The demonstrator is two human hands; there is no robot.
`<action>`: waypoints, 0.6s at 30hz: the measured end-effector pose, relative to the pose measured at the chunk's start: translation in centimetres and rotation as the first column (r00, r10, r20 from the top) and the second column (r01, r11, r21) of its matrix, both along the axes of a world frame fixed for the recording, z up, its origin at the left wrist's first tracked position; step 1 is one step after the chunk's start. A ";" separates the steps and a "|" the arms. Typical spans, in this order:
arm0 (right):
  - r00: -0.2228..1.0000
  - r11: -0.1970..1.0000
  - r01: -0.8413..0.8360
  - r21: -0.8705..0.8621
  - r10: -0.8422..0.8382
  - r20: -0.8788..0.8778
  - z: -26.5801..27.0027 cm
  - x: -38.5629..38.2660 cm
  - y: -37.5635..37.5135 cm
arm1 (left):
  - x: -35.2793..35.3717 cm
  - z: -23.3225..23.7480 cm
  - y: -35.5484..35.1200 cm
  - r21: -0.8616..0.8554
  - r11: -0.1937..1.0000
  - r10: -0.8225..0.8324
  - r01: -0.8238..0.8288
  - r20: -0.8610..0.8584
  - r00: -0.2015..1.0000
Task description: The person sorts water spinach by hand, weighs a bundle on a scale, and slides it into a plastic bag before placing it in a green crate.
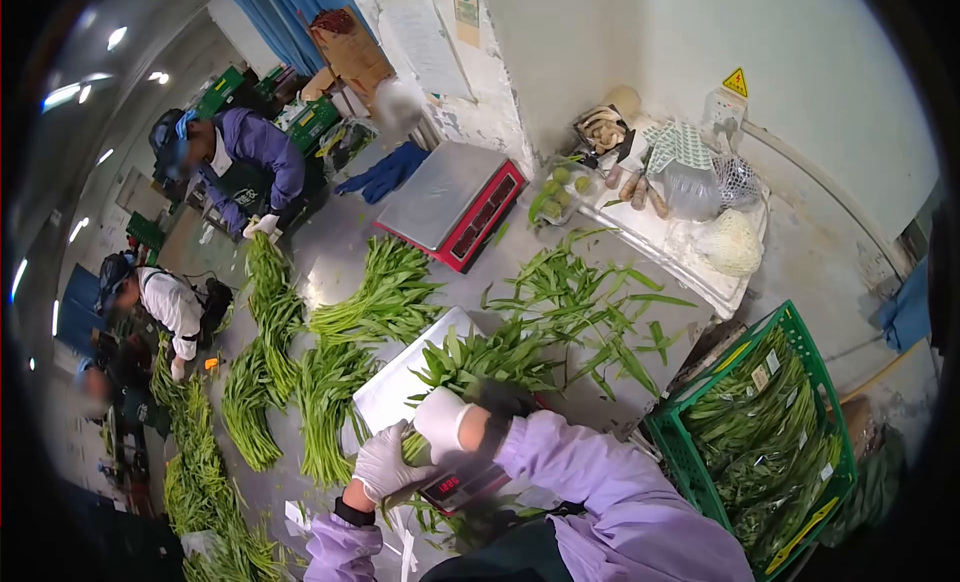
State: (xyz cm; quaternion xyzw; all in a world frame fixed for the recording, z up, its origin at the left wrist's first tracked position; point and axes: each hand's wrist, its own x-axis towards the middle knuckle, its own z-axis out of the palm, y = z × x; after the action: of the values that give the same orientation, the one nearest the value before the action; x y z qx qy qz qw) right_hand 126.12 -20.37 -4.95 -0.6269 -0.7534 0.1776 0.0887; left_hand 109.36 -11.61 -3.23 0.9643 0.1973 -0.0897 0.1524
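My right hand (442,422), in a white glove, is wrapped round a bunch of long-stemmed leafy greens that looks like water spinach (490,357). Its leaves point away from me over a white tray (400,377). Close beside it, my left hand (388,464), also gloved, has its fingers closed round the stem end. Below both hands is a small scale with a lit red display (450,485), partly covered by my hands and sleeve. White strips (403,542) hang near my left wrist.
Bundles of greens (335,412) and loose leaves (600,317) cover much of the metal table. A large red-edged scale (450,204) stands at the back. On the right is a green crate (665,427) of bagged greens. Two co-workers (262,162) handle greens along the left.
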 end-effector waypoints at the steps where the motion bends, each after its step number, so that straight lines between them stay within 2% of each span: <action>1: 0.997 0.963 0.081 0.256 -0.083 -0.003 -1.4 -0.9 -0.5 | 0.1 0.6 0.4 -0.033 0.999 -0.024 0.025 0.038 0.999; 2: 0.987 0.976 0.150 0.160 -0.156 0.025 0.4 -1.5 -0.8 | -0.1 0.6 1.3 -0.031 0.999 -0.024 0.025 0.037 0.999; 4: 0.980 0.881 0.185 0.435 -0.200 -0.011 4.1 -0.9 -3.5 | -0.4 0.0 3.3 -0.183 0.983 0.004 -0.013 -0.048 0.999; 5: 0.974 0.822 0.225 0.524 -0.187 -0.125 4.7 -1.0 -4.6 | 0.2 1.0 3.7 -0.138 0.990 0.008 -0.041 -0.232 0.973; 6: 0.959 0.751 0.272 0.602 -0.158 -0.235 5.1 -1.1 -5.6 | -0.1 1.3 4.1 -0.136 0.990 0.003 -0.035 -0.231 0.973; 7: 0.940 0.746 0.284 0.602 -0.093 -0.329 5.6 -1.0 -7.2 | -0.7 1.5 4.4 -0.427 0.895 0.068 -0.128 -0.152 0.986; 8: 0.916 0.699 0.312 0.644 -0.041 -0.399 5.4 -1.0 -8.7 | -1.3 1.6 4.5 -0.682 0.709 0.157 -0.180 -0.096 0.983; 9: 0.892 0.676 0.334 0.657 -0.003 -0.451 5.1 -0.9 -10.4 | -2.1 1.7 4.2 -0.782 0.595 0.172 -0.185 -0.101 0.980; 10: 0.865 0.653 0.356 0.668 0.040 -0.500 4.6 -0.6 -11.9 | -3.8 1.1 4.4 -0.810 0.503 0.228 -0.301 -0.212 0.950; 12: 0.861 0.606 0.389 0.694 0.030 -0.508 3.5 0.7 -14.6 | -6.9 1.0 3.6 -0.839 0.402 0.250 -0.366 -0.284 0.925; 13: 0.813 0.652 0.463 0.600 -0.043 -0.581 2.8 1.7 -15.9 | -8.7 0.5 2.9 -0.872 0.361 0.250 -0.331 -0.251 0.935; 14: 0.757 0.690 0.530 0.493 -0.121 -0.642 2.2 2.6 -17.1 | -10.5 -0.2 2.1 -0.889 0.386 0.245 -0.246 -0.158 0.957; 16: 0.553 0.613 0.738 0.283 -0.309 -0.774 1.4 3.9 -18.7 | -13.2 0.8 -0.5 -0.875 0.353 0.271 -0.332 -0.245 0.931; 17: 0.465 0.605 0.765 0.221 -0.282 -0.839 0.7 4.4 -19.0 | -14.3 1.0 -1.6 -0.865 0.421 0.243 -0.273 -0.183 0.953; 18: 0.369 0.600 0.785 0.152 -0.257 -0.893 0.4 4.7 -19.0 | -15.3 1.3 -2.5 -0.868 0.409 0.257 -0.283 -0.188 0.948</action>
State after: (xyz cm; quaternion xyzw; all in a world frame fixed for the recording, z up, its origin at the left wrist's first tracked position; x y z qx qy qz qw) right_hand 130.79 -39.39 -4.57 -0.6327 -0.3840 0.1678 0.6512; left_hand 94.02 -14.11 -1.97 0.6972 0.2761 -0.1653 0.6407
